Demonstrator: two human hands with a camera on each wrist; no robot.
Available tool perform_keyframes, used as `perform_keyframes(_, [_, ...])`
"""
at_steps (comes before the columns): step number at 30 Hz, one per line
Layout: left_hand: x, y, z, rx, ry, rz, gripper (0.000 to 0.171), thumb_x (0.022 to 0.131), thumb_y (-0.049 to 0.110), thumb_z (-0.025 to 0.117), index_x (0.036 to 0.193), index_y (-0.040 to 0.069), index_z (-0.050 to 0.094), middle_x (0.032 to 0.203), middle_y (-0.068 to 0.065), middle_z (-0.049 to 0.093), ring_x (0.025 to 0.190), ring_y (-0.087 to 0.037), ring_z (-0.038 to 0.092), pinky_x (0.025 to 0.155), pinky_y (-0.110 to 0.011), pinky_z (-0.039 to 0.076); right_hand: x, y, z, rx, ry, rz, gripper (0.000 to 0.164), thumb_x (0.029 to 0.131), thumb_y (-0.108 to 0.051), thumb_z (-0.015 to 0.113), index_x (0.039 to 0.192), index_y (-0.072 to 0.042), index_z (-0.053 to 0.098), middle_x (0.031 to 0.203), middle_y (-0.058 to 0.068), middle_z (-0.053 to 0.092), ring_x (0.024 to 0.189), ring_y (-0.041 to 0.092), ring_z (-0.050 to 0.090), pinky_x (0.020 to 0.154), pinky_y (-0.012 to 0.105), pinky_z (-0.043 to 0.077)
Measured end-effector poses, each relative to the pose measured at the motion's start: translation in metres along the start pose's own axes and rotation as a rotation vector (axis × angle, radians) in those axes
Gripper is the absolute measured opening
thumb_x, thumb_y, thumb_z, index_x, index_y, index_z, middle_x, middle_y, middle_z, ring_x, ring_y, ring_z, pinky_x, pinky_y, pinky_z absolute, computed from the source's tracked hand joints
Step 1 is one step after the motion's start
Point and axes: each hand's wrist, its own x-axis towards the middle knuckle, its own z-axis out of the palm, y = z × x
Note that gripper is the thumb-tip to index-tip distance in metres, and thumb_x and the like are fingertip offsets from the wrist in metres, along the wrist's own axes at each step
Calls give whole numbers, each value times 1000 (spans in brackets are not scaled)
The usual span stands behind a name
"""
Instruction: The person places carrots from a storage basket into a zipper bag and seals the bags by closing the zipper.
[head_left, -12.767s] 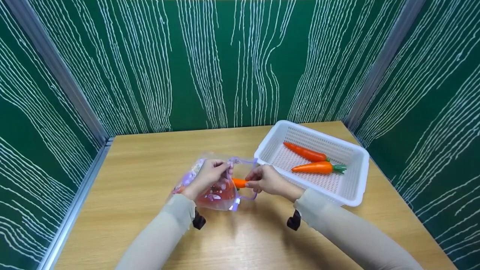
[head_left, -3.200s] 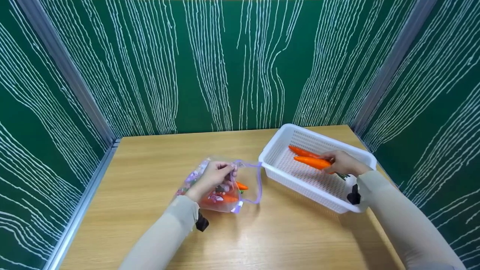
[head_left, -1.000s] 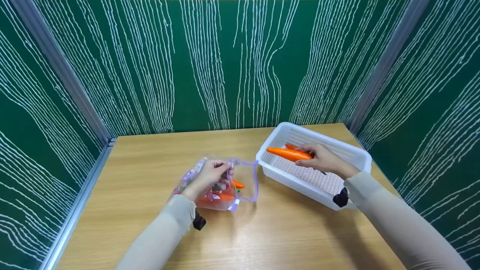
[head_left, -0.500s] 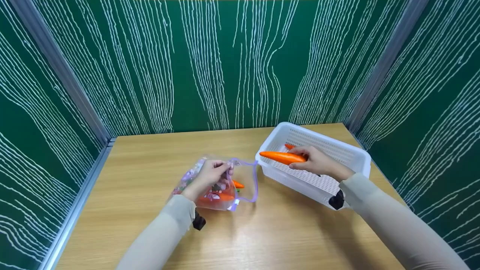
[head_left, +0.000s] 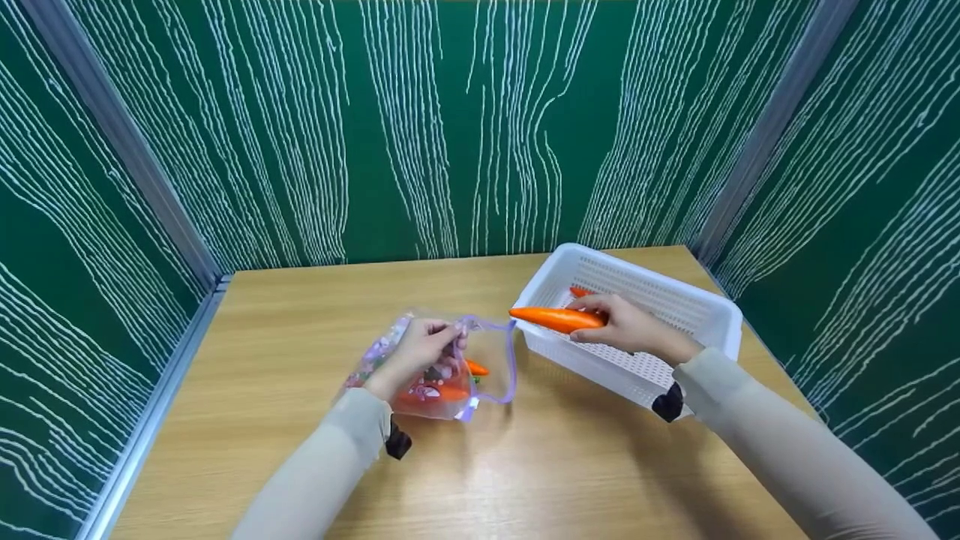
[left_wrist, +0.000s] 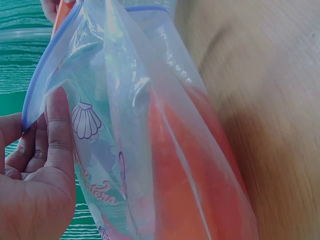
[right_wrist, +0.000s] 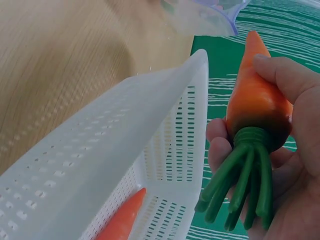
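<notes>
My left hand [head_left: 427, 351] pinches the purple-edged rim of a clear plastic bag [left_wrist: 115, 100] printed with shells and pink figures, holding its mouth apart towards the right. Orange-red carrots [left_wrist: 180, 165] show through the bag's film; the tip of one [head_left: 477, 368] is visible at the opening. In my right hand [head_left: 619, 326] is a toy-like orange carrot [right_wrist: 255, 100] with green stalks, gripped round its thick end. Its pointed end aims left, over the near left rim of a white basket [head_left: 630, 382]. A redder carrot [right_wrist: 122, 217] lies inside that basket, mostly hidden by my hand in the head view.
The wooden table [head_left: 300, 300] carries the bag at the middle and the basket at back right, almost touching the bag's mouth. Green walls [head_left: 480, 135] with white wavy lines enclose the table's back and sides.
My right hand has lifted the orange carrot from the basket and carried it left to the rim near the bag. Earlier it was inserting another carrot in the bag. My left hand stays put.
</notes>
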Motion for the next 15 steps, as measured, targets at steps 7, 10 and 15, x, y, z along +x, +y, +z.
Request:
perform_keyframes(7, [0, 1, -1, -6, 0, -9, 28, 114, 27, 59, 102, 7, 75, 90, -10, 71, 68, -15, 66, 63, -23, 60, 1, -5, 4, -6, -13, -12, 45, 99, -28, 82, 137, -8, 72, 112, 12, 70, 95, 24, 58, 83, 32, 46])
perform_keyframes(10, [0, 0, -1, -8, -2, -10, 28, 114, 27, 59, 102, 7, 74, 92, -11, 71, 68, -15, 66, 63, -23, 60, 2, -7, 6, -9, -13, -22, 44, 98, -27, 83, 136, -8, 72, 110, 11, 70, 93, 22, 59, 81, 30, 46])
perform_keyframes(15, [0, 0, -1, 1, 6, -1, 26, 114, 25, 59, 103, 8, 75, 93, -11, 71, 69, -16, 65, 64, -23, 60, 2, -11, 9, -31, -14, -64, 41, 97, -25, 84, 133, -9, 74, 107, 9, 73, 89, 20, 59, 79, 29, 47])
